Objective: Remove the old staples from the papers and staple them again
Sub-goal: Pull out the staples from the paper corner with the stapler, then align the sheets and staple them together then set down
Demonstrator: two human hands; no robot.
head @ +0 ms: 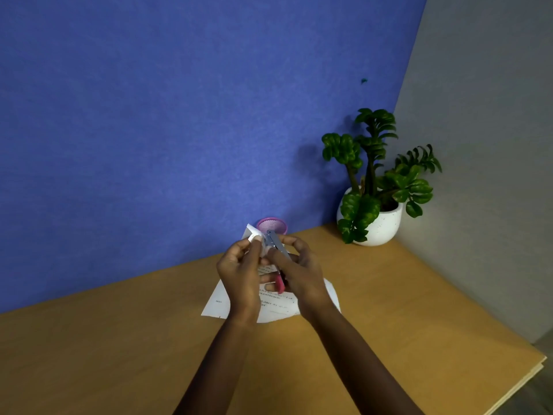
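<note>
Blue felt wall (179, 115) backs a tan wooden desk (389, 310), with a potted green plant (380, 187) far right. White printed papers (278, 304) lie centre, their far corner lifted. Thin and floppy, they likely need gripping just beside the staple. The left hand (239, 271) pinches that corner; the right hand (299, 271) grips a pink-handled metal stapler (276, 247), near a pink mesh cup (272, 225).

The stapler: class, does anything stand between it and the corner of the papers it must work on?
Nothing visible does. The right hand holds the stapler right at the raised corner of the papers, which the left hand pinches. The pink mesh cup stands behind them, out of the way.
</note>
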